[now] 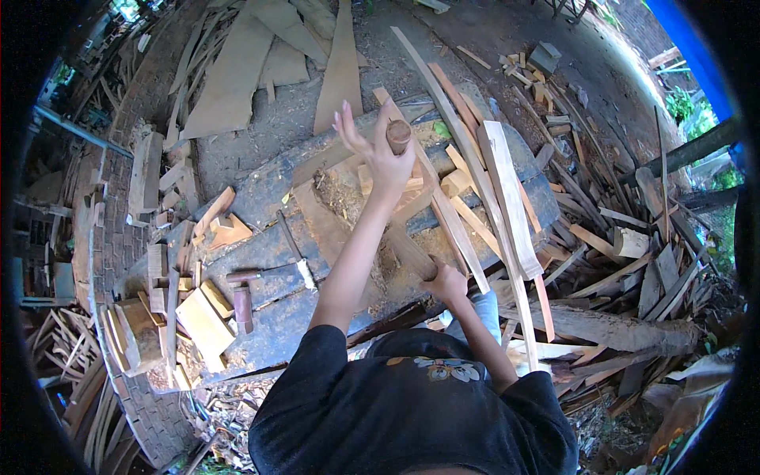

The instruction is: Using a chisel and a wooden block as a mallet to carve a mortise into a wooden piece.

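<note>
My left hand (389, 165) is over the middle of the work table. A round brown wooden handle (398, 141) stands against its palm, end up, with several fingers stretched away from it. Whatever lies below that handle is hidden. Closer to my body, my right hand (448, 283) is closed round the near end of a thick wooden bat-like piece (409, 255), which points away and to the left. Under and beyond my hands lies a pale wooden board (317, 212) strewn with shavings, with small wood blocks (457, 183) at its right.
Long wooden strips (507, 190) cross the table's right side. On the left lie a wooden-handled tool (244, 276), a purple-brown cylinder (243, 310), a dark metal bar (289, 235) and a pale block (204, 324). Scrap wood (633, 269) is heaped at right; sheets (229, 71) lie beyond.
</note>
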Demonstrator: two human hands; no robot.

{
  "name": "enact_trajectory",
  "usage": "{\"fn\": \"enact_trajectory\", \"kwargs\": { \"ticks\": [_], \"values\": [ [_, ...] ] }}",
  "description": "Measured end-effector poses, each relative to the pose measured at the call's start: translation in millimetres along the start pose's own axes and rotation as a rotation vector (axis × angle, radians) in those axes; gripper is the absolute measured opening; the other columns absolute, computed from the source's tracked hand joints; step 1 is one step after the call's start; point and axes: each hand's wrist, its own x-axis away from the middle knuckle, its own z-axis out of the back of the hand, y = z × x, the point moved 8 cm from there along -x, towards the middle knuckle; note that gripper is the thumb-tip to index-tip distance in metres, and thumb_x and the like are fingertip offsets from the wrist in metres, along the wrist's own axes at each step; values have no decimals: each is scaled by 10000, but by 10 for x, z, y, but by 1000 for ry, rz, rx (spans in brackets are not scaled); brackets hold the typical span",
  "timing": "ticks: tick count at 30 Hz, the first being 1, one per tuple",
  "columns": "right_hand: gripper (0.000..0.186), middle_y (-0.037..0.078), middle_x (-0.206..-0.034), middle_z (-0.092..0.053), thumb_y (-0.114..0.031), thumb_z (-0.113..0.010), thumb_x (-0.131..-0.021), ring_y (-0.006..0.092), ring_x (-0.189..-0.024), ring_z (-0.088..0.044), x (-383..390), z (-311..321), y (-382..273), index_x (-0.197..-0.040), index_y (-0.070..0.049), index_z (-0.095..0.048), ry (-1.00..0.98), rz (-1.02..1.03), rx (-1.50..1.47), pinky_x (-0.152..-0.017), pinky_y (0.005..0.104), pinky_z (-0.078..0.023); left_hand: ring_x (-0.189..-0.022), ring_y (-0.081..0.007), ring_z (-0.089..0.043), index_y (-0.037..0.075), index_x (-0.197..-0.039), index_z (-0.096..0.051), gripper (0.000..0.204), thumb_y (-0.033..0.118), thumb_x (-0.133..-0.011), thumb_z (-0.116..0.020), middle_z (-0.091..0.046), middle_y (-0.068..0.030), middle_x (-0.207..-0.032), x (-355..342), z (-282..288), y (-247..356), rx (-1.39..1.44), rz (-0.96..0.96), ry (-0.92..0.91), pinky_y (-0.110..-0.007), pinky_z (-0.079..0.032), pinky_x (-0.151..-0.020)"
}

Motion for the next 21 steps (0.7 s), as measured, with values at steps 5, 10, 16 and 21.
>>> {"fn": "enact_trajectory", "kwargs": {
  "ticks": [5, 10, 16, 21],
  "values": [
    [700, 177, -845, -621, -368, -683, -573, 299, -796, -612, 16, 87, 99, -1189, -142, -440, 29, -35, 29, -676, 398, -492, -1264, -446, 37, 186, -1297, -314, 763, 72, -631, -669, 16, -238, -1377, -95, -162, 8, 50, 71, 5, -575, -69, -994],
    [707, 182, -849, -620, -350, -692, -562, 295, -797, -612, 37, 100, 172, -1190, -147, -439, 61, -30, 4, -684, 397, -491, -1256, -472, 56, 111, -1364, -97, 934, 95, -633, -677, 73, -293, -1364, -212, -277, 63, -102, 87, -42, -583, -48, -994],
    [693, 163, -872, -622, -353, -694, -556, 288, -802, -612, 46, 70, 214, -1178, -155, -463, 38, -28, 5, -695, 394, -494, -1261, -460, 43, -12, -1341, 11, 1021, 141, -617, -692, 61, -301, -1362, -218, -383, 43, -199, 154, -123, -543, -26, -1014],
    [733, 156, -842, -623, -360, -721, -516, 297, -790, -608, 51, 61, 259, -1178, -159, -480, 63, -46, -12, -696, 396, -486, -1262, -454, 77, 5, -1344, 34, 1030, 146, -621, -685, 89, -299, -1360, -233, -397, 91, -226, 149, -146, -542, -15, -1013]
  ]
}}
